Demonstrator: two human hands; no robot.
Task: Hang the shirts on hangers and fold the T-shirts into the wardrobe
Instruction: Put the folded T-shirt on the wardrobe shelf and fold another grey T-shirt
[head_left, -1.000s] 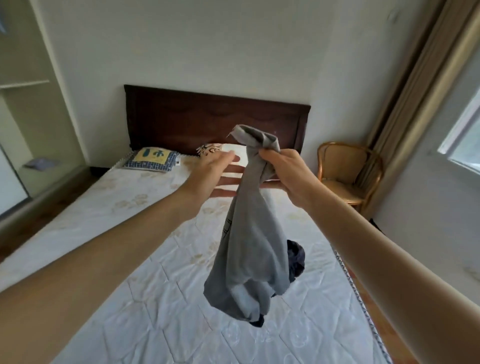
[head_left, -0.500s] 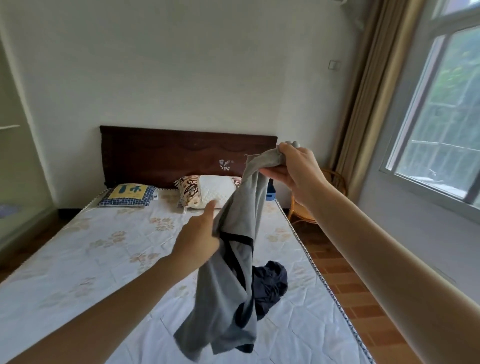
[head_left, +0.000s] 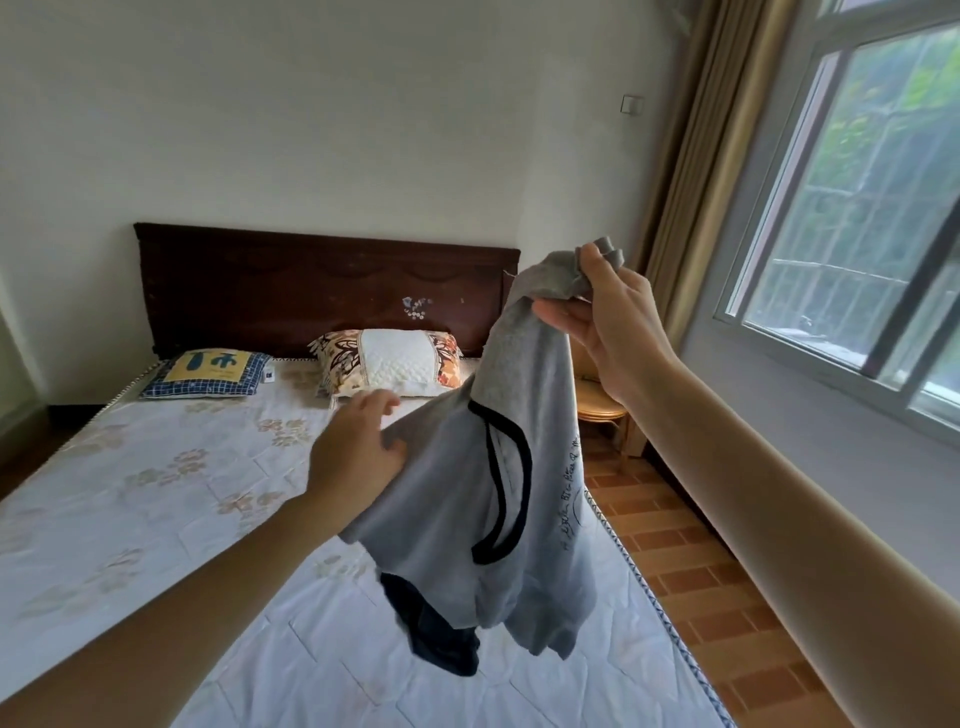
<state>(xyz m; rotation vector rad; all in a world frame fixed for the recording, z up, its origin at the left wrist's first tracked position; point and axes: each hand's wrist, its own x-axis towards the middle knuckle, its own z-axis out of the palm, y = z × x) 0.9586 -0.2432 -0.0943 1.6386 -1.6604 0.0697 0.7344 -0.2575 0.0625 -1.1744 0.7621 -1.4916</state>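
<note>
A grey T-shirt (head_left: 447, 525) with a black neck trim hangs in the air above the bed (head_left: 156, 519). My right hand (head_left: 608, 322) pinches a bunched end of it high up, near the curtain. Lower down, my left hand (head_left: 358, 457) is against the cloth's left side with the fingers spread into the fabric; whether it grips the cloth I cannot tell. A dark garment (head_left: 441, 634) lies crumpled on the mattress beneath the T-shirt, partly hidden by it.
Two pillows (head_left: 395, 364) (head_left: 208, 371) lie by the dark wooden headboard (head_left: 311, 286). A wicker chair (head_left: 602, 410) stands between the bed and the curtain (head_left: 711, 156). A window (head_left: 857, 208) is on the right, above a tiled floor (head_left: 701, 597).
My right hand lifted the T-shirt's end higher and to the right. The left hand moved along the cloth, and the shirt spread wider, showing its neck trim. The view turned right.
</note>
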